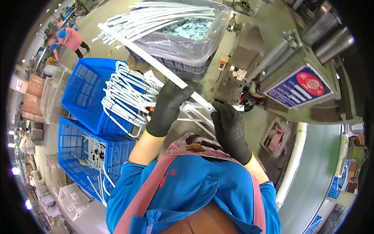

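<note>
A long white metal tube [145, 57] slants from the upper left down to the middle, with a small hole near its lower end. Around its lower part wraps my left hand [168, 102], in a black glove with a yellow cuff. My right hand [232, 130], gloved the same way, is closed with its fingertips at the tube's lower end; what else it may grip there is hidden. Just beneath the hands is a bent white tube frame [199, 116] with a round joint, partly covered by my left hand.
At the left, a blue crate [83, 84] adjoins a stack of bent white tube frames [126, 93]. Another blue crate [74, 156] stands nearer. A plastic-lined bin [171, 46] holds tubes and small parts. A press machine [300, 82] looms right. Far left, a person [70, 38] bends over.
</note>
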Motion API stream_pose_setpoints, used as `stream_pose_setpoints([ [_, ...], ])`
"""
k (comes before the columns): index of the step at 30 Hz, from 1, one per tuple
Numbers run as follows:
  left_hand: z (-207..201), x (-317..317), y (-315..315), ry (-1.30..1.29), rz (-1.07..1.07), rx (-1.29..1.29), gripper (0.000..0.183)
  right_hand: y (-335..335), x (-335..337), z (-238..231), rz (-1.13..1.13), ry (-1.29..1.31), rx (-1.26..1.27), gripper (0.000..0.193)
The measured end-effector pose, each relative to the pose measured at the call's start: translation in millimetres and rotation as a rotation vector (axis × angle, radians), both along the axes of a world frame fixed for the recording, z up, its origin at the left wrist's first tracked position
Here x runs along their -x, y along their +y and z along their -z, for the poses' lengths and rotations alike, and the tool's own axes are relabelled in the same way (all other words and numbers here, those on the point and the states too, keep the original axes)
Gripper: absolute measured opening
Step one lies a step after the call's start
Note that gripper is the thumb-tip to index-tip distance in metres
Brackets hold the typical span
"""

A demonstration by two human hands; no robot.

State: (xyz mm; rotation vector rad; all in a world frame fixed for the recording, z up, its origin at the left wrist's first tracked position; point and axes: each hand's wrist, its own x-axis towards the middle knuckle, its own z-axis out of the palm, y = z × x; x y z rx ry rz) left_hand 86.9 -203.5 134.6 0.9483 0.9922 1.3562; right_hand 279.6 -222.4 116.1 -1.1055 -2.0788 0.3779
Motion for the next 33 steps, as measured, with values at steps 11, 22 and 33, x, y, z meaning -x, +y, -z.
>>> stream_pose_setpoints([
  [11, 67, 17, 16, 0.338, -0.134, -0.260, 0.033, -42, -74, 31, 0.156, -0.009, 0.317, 0.019],
  [22, 150, 107, 87, -0.199, -0.518, -0.029, 0.032, -76, -140, 32, 0.269, -0.230, 0.422, 0.018],
  [33, 170, 107, 96, 0.108, -0.617, 0.015, 0.042, -60, -161, 56, 0.110, -0.382, 0.353, 0.018],
])
